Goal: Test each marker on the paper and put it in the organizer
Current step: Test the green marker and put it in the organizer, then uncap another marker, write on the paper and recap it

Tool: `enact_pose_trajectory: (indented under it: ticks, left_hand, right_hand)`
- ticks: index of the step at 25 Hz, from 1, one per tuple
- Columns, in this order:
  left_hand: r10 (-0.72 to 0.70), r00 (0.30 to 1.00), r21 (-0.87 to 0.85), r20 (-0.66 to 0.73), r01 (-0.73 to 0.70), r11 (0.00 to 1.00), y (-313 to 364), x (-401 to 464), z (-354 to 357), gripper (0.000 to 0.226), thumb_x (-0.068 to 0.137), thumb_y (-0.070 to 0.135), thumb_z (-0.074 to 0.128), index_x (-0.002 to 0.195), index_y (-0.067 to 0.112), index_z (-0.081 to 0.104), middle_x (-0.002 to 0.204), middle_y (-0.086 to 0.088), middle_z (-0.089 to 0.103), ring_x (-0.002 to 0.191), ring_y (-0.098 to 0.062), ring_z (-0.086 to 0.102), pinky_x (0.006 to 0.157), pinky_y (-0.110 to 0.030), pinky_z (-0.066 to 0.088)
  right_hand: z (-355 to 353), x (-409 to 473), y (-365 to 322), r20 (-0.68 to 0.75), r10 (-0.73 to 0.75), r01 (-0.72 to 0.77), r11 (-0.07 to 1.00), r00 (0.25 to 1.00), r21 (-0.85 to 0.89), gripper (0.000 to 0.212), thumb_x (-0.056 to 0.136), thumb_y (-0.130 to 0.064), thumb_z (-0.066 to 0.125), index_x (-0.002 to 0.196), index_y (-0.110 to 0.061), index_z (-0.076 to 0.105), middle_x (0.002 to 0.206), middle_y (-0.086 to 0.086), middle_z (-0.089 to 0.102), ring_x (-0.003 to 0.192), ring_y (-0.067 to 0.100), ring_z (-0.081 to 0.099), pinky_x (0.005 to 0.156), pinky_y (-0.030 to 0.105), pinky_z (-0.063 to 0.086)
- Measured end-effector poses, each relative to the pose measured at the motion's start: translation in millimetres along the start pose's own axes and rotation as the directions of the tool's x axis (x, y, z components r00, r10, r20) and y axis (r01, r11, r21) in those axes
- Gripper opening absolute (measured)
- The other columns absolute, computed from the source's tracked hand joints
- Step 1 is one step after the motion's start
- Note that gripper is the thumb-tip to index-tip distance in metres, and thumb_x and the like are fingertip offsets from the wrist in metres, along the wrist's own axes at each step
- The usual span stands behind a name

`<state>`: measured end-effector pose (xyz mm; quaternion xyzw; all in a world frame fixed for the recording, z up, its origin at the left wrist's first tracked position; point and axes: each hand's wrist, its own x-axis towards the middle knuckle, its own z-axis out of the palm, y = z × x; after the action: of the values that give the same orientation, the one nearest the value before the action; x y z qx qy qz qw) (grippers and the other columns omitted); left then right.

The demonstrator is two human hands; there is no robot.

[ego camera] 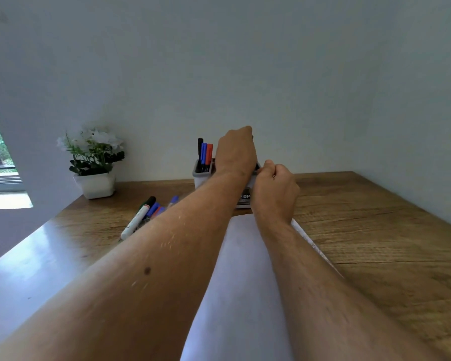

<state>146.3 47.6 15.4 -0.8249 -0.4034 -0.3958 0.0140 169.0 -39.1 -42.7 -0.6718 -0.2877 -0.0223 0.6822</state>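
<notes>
We're reaching both arms out over the paper [240,295] toward the organizer [202,175], and our left hand [236,152] is hovering right above its top, fingers curled downward. From behind the knuckles we can't tell whether it's pinching a marker or holding nothing; a dark tip may be peeking out at its far side, too small to call. Our right hand [276,188] is sitting just beside and below the left, fingers curled in at the organizer's near rim, seemingly steadying it, though the contact itself is hidden.

Left of our left hand, three stored markers [205,152] are standing upright in the organizer's end compartment: black, blue, red. Further left and nearer us, the loose markers [146,214] are lying in a small heap on the desk [375,230], one white-barrelled with a black cap on top.

We're judging these markers light, stiff and smooth, likely to roll. The best hold looks like a mid-barrel pinch, clear of the cap. The organizer looks light enough to tip, so bracing it makes sense.
</notes>
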Motion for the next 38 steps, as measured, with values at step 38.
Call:
enact_pose_trajectory:
  ticks: [38]
  left_hand:
    - [-0.424, 0.888, 0.442, 0.178, 0.313, 0.841, -109.7, -87.6, -63.9, 0.041, 0.084, 0.042, 0.075, 0.072, 0.019, 0.043, 0.066, -0.002, 0.048, 0.056, -0.017, 0.047, 0.046, -0.031, 0.034]
  right_hand:
    - [7.0, -14.2, -7.8, 0.332, -0.121, 0.175, 0.975, 0.935, -0.139, 0.035, 0.103, -0.033, 0.048, 0.102, -0.01, 0.075, 0.101, 0.003, 0.073, 0.066, -0.001, 0.054, 0.048, 0.005, 0.034]
